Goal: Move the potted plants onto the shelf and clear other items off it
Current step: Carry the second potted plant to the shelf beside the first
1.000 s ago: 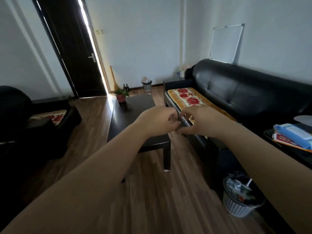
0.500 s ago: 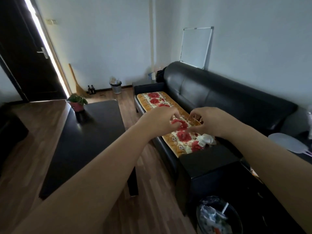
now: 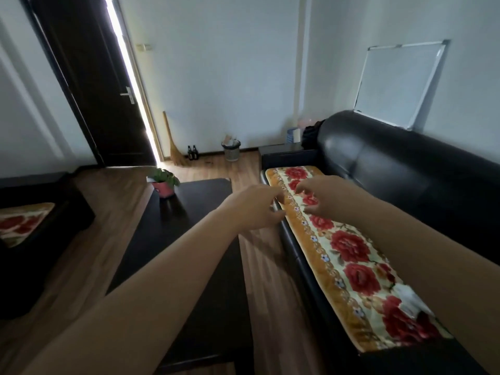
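Note:
A small potted plant (image 3: pixel 163 182) with green leaves in a pink pot stands at the far left corner of a dark coffee table (image 3: pixel 189 239). Both my arms reach forward over the gap between table and sofa. My left hand (image 3: pixel 253 209) hovers with its fingers loosely curled and apart, holding nothing. My right hand (image 3: pixel 323 197) floats close beside it above the floral sofa mat (image 3: pixel 349 255), fingers spread, also holding nothing. The plant is well to the left of both hands. No shelf is in view.
A black leather sofa (image 3: pixel 405 169) runs along the right wall with a whiteboard (image 3: pixel 400 82) leaning behind it. A dark door (image 3: pixel 89 85) stands ajar at the back left, with a broom (image 3: pixel 173 142), two bottles (image 3: pixel 192 152) and a waste basket (image 3: pixel 232 149) beside it. A dark armchair (image 3: pixel 32 231) is at left.
The view has turned and moved forward along the sofa. My hands, touching at the fingertips a second ago, have come apart and now hover open.

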The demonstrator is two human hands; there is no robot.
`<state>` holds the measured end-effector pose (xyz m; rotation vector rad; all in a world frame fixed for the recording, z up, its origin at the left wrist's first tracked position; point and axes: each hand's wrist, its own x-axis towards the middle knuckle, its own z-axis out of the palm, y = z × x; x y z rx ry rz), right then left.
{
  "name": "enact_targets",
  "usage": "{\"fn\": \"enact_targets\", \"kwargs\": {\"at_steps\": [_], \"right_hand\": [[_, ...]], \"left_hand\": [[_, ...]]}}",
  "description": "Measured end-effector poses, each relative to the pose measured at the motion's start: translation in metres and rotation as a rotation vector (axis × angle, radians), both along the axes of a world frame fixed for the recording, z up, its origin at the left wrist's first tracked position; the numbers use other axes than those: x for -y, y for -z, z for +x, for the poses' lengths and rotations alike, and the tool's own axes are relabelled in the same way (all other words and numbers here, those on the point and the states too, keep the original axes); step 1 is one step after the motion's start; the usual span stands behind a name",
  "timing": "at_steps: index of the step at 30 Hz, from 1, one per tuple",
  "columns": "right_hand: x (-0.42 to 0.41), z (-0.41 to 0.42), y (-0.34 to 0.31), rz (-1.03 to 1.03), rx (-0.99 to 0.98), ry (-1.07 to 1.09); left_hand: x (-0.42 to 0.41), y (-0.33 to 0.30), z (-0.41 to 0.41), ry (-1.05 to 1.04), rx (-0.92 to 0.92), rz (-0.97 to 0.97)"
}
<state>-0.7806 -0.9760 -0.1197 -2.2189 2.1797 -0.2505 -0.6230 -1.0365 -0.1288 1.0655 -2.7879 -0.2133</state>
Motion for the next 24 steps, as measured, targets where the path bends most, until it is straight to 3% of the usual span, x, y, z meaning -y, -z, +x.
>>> {"fn": "enact_targets", "kwargs": {"at_steps": [12,18,24], "right_hand": [[0.229,-0.113,0.012,0.041,0.032,-0.007],[0.358,-0.168,0.029,0.118,-0.022,-0.089],[0.489,-0.193,0.033,0.193,0.005,-0.157]], "left_hand": [[0.234,0.005,-0.097,-0.071,0.011,0.002],[0.352,0.029,-0.150,-0.184,0.144,0.028],[0.471,0.039,-0.171,-0.273,0.157,0.026]]}}
